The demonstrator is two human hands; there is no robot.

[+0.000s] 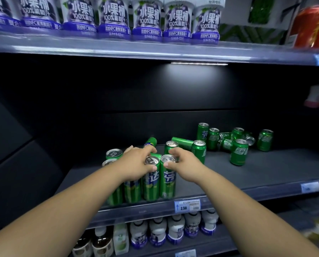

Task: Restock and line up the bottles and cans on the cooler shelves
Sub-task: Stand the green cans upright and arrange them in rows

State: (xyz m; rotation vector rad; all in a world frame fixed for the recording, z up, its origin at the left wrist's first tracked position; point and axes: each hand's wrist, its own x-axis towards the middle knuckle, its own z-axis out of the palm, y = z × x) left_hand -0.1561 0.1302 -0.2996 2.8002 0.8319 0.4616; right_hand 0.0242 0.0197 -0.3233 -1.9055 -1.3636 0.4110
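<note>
Middle shelf (266, 175): floor bare to the right of the tall cans (168, 180) I hold at the front lip; I can enter there freely. Directly behind them, a lying can (182, 140) and upright ones block my straight reach back. Back right: loose cans (238, 153), some upright, some toppled, close together. Upper shelf (155, 51) well above all can tops.

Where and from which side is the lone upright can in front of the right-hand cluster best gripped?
Probably round its mid-body, from the front: the lone can stands upright with bare shelf before it, while the cluster crowds its back.
</note>
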